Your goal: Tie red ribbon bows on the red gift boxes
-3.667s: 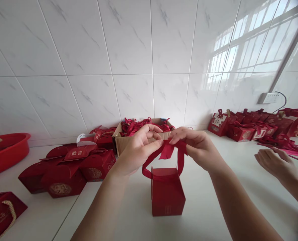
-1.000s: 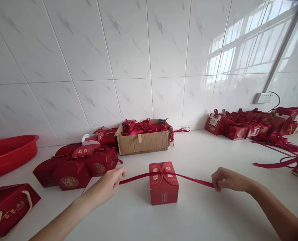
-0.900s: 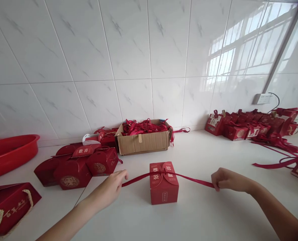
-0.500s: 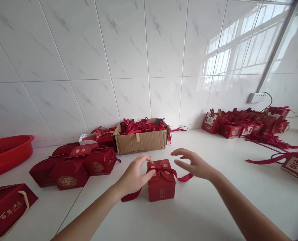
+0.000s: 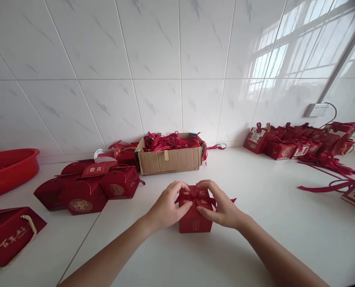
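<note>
Ribbon ends released; left hand [image 5: 165, 207] and right hand [image 5: 227, 210] now half-curled at the top of the upright red card box [image 5: 195, 224] on the white counter [image 5: 219, 261]. Pulling of the flat dark-red fabric ribbon [image 5: 193, 197] seems done, shaping begun; grip unclear.

Left grip [image 5: 169, 204] and right grip [image 5: 223, 207] curved, thumbs [image 5: 186, 208] inward, just apart

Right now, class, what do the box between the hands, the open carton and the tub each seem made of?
Box: probably card, matte red, judging by its crisp folded edges. Carton: plain brown cardboard; its front looks creased. Tub: likely plastic, slightly shiny, with a smooth rounded rim.
</note>
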